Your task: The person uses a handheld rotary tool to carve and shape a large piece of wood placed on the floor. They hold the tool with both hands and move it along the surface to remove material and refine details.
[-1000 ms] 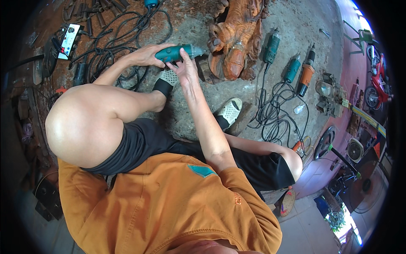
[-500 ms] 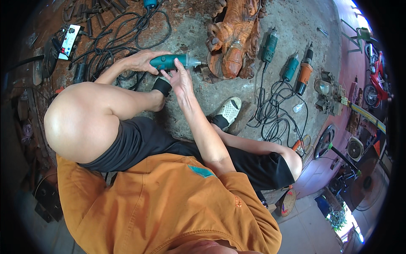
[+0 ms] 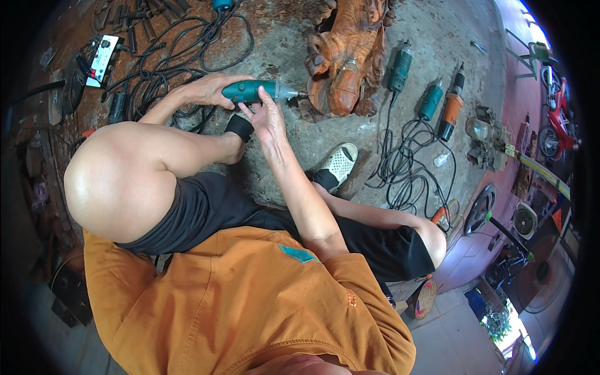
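A green die grinder (image 3: 250, 91) lies level between my hands, its clear nose and thin bit pointing right. My left hand (image 3: 209, 90) is wrapped round its rear end. Closer to the nose, my right hand (image 3: 269, 122) grips the body loosely, thumb against the side and some fingers half extended below it. The bit reaches the round end of a reddish-brown wood carving (image 3: 347, 81) lying on the floor; whether it touches the wood I cannot tell.
Right of the carving lie two green grinders (image 3: 400, 70) (image 3: 430, 100) and an orange one (image 3: 450, 109), with tangled black cords (image 3: 406, 165). A white power strip (image 3: 102, 60), more cords and several chisel-like tools (image 3: 147, 28) are at upper left. My sandalled foot (image 3: 339, 164) rests on the concrete.
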The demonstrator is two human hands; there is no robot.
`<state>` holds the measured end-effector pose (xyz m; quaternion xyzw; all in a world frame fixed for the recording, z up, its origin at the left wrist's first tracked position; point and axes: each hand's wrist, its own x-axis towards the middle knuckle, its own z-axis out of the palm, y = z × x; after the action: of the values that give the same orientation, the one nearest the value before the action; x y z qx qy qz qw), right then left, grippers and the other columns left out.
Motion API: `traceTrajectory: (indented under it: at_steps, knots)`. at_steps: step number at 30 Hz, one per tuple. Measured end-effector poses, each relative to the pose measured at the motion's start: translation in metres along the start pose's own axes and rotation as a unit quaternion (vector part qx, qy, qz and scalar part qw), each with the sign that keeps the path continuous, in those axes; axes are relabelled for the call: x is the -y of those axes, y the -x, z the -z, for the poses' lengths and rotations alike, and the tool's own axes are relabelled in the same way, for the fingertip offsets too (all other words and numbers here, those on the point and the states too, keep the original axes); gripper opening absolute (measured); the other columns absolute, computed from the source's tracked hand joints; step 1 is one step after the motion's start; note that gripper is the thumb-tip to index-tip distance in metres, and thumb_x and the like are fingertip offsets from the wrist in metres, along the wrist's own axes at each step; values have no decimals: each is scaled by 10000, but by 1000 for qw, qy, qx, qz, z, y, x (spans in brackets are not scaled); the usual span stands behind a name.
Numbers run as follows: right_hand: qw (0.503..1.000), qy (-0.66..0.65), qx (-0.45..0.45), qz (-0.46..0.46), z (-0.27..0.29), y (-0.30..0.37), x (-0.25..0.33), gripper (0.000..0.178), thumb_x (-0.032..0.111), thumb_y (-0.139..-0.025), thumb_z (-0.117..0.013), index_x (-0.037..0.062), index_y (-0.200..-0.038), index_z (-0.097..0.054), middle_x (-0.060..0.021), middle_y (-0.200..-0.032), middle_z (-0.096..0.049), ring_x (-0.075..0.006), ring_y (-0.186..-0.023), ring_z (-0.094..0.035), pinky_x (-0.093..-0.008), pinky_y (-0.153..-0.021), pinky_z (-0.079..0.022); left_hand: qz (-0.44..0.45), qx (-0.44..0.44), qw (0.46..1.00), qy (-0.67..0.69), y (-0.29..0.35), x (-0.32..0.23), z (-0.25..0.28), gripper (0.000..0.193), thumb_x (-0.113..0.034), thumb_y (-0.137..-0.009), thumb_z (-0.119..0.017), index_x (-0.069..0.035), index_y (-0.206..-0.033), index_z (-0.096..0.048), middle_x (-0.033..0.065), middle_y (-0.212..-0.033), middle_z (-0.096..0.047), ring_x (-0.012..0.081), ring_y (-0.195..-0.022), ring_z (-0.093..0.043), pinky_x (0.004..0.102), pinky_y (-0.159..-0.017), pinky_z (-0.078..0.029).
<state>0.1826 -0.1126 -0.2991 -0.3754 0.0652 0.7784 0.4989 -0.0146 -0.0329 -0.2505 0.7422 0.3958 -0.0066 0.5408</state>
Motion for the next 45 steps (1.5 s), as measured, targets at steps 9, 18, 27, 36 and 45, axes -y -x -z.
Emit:
traceTrajectory:
  at_steps: [9, 18, 27, 36, 45]
  knots:
    - [999, 34, 4, 11, -10, -20, 18, 677, 196, -866, -811, 133, -1391, -390, -124, -1349, -515, -301, -1264, -533, -586, -1013, -490, -42, -76, 996, 17, -10, 6, -1, 905, -214, -693, -775, -125, -1521, -421, 179, -1218, -667, 321, -1091, -650, 430, -949, -488]
    - [999, 37, -10, 24, -16, -34, 34, 649, 203, -878, -801, 100, -1382, -405, -143, -1382, -504, -333, -1298, -515, -621, -1057, -444, -7, -65, 998, 24, -25, -3, 7, 921, -259, -703, -770, -184, -1542, -398, 161, -1295, -654, 327, -1152, -644, 435, -967, -508]
    - [999, 38, 0, 24, -6, -19, 28, 636, 214, -881, -799, 92, -1374, -416, -137, -1378, -507, -315, -1300, -512, -603, -1044, -469, -30, -61, 998, 17, -21, -5, -1, 924, -273, -664, -774, -138, -1510, -430, 192, -1258, -651, 353, -1092, -647, 457, -936, -502]
    - [1000, 20, 2, 16, 0, -2, 15, 652, 196, -876, -802, 122, -1377, -391, -118, -1357, -520, -293, -1285, -525, -596, -1009, -499, -66, -54, 996, -30, -9, -5, -6, 946, -285, -662, -773, -168, -1529, -412, 175, -1245, -657, 366, -1115, -632, 454, -959, -492]
    - [1000, -15, 4, 12, 7, 13, -1, 608, 187, -881, -795, 113, -1351, -416, -105, -1336, -536, -285, -1266, -540, -593, -1027, -484, -66, -12, 998, -18, -3, -1, -11, 948, -286, -656, -784, -186, -1526, -422, 176, -1294, -644, 378, -1155, -622, 471, -988, -483]
